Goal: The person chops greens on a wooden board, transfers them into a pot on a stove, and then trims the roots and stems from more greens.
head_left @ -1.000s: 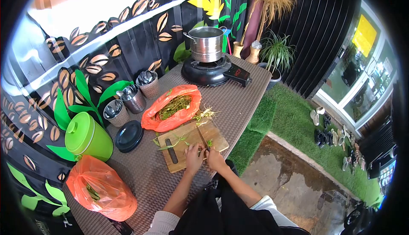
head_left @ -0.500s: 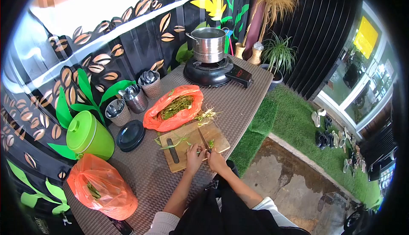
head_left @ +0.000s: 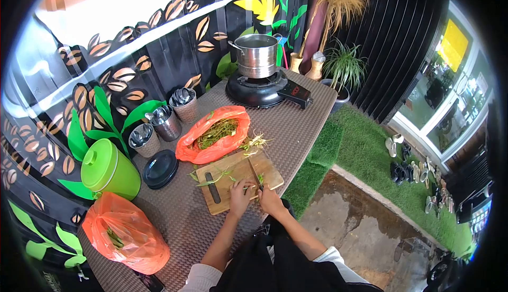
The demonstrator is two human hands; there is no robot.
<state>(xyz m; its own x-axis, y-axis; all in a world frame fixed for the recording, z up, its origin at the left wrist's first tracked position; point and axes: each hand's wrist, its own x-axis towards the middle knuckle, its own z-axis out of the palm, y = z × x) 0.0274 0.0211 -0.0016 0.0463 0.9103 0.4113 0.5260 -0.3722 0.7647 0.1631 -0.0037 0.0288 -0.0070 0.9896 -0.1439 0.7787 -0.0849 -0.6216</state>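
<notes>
My right hand (head_left: 270,199) is closed round the handle of a knife (head_left: 254,169), whose blade points away from me over a wooden cutting board (head_left: 219,206). Fingers bent, my left hand (head_left: 239,195) is just left of the knife at the board's near side; what it pinches is too small to make out. Small cut green pieces (head_left: 260,178) lie right of the blade. A few loose green stems (head_left: 224,174) rest toward the board's left. Behind it, an open orange plastic bag (head_left: 186,149) holds green stems, with pale roots (head_left: 255,142) beside it.
A tied orange bag (head_left: 126,239), a lidded green bucket (head_left: 119,173) and black plates (head_left: 161,168) stand to the left. Cups of cutlery (head_left: 164,125) line the wall side. At the far end, a steel pot (head_left: 257,58) sits on a black burner (head_left: 254,93).
My left hand has shifted slightly left, away from the knife. My right hand keeps its grip on the handle. The whole view has moved a little.
</notes>
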